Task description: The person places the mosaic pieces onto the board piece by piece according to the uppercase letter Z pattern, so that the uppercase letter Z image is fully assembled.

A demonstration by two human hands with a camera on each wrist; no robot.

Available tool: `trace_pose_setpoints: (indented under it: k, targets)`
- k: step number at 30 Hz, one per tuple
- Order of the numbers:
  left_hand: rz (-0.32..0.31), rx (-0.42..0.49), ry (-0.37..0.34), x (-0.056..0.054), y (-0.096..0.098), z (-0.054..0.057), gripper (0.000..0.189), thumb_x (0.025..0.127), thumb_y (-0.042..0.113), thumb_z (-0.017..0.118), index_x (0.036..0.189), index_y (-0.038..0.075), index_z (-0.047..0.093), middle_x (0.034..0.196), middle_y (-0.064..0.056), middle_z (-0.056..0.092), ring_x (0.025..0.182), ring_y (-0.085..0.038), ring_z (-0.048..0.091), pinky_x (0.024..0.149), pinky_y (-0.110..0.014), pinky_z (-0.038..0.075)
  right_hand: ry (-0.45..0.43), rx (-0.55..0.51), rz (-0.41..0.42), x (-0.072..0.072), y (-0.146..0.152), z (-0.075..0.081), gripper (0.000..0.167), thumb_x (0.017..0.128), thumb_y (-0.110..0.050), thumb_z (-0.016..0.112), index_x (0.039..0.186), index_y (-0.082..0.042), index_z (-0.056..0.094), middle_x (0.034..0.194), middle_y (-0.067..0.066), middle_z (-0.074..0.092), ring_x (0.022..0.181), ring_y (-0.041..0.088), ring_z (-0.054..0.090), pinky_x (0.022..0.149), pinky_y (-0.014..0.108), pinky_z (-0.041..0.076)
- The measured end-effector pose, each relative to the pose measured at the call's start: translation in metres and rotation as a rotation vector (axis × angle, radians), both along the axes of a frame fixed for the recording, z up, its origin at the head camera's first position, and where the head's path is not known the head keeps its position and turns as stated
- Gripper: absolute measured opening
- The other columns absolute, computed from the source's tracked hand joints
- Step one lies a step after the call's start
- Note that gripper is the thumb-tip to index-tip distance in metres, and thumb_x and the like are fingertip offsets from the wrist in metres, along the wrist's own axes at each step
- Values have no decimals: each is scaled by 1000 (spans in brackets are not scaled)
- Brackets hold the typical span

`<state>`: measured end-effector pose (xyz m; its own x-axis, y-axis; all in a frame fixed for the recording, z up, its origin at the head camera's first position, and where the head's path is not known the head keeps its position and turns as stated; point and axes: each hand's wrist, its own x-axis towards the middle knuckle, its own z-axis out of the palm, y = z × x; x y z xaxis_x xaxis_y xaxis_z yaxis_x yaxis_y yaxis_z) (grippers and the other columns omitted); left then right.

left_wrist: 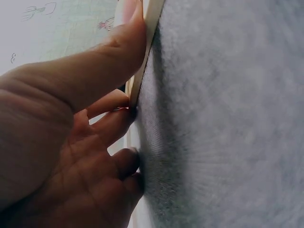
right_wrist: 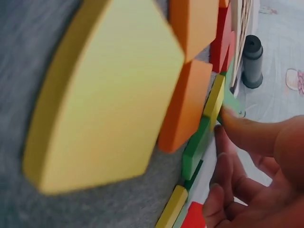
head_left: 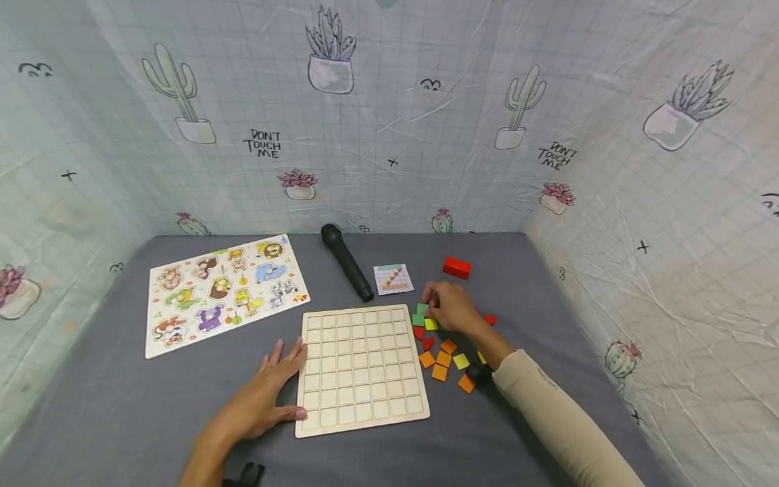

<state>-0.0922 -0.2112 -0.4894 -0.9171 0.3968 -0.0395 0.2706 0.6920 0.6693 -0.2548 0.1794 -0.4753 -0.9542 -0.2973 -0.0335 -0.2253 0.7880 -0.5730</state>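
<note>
Head view: the right hand [head_left: 453, 310] pinches a green tile [head_left: 422, 309]. The board [head_left: 362, 373] lies just left of this grip, its far right corner nearest. The left hand [head_left: 266, 393], fingers spread, touches the board's left edge, well apart from the tile.

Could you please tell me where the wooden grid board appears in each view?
Head: the wooden grid board lies below center, slightly left.
Left wrist: the board shows edge-on, top center, beside the thumb.
Right wrist: the board is a thin strip, upper right.
Shared landmark: the gray cloth, under the board in head, at right in left wrist, at left in right wrist.
</note>
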Motion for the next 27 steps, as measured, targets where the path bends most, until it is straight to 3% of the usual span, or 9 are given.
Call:
trace_pose_setpoints:
  k: [4, 8, 15, 20, 27]
  targets:
    - [1, 12, -8, -2, 1, -1, 108, 79, 27, 91, 167, 4, 32, 176, -17, 21, 163, -54, 3, 126, -75, 10, 37, -75, -33, 2, -5, 3, 9, 94, -5, 80, 96, -10, 73, 83, 5, 67, 71, 18, 59, 66, 31, 49]
    - [3, 37, -23, -2, 2, -1, 108, 78, 27, 91, 167, 3, 32, 176, -19, 21, 162, -55, 1, 125, -76, 7, 76, -128, -13, 7, -23, 12, 9, 92, -9, 83, 95, -12, 75, 84, 4, 71, 72, 16, 62, 67, 32, 51]
    - [0, 54, -30, 1, 3, 0, 107, 81, 27, 90, 167, 3, 31, 175, -20, 21, 161, -57, -1, 124, -78, 4, -13, -197, 74, 13, -82, 18, 12, 90, -13, 86, 92, -18, 76, 86, -1, 72, 76, 13, 65, 69, 28, 53]
    - [12, 28, -23, 0, 4, 2, 108, 80, 27, 90, 167, 3, 31, 175, -20, 22, 162, -56, 1, 124, -78, 5, -20, -172, 126, 12, -124, 16, 10, 89, -14, 87, 90, -19, 78, 82, -5, 75, 74, 10, 66, 66, 27, 52]
    - [3, 18, -24, 0, 6, 2, 108, 79, 27, 90, 166, 1, 31, 175, -20, 21, 162, -51, 11, 125, -76, 7, 32, -63, 76, 12, -163, 7, 11, 89, -18, 88, 84, -22, 79, 76, -10, 73, 68, 5, 63, 63, 25, 48]
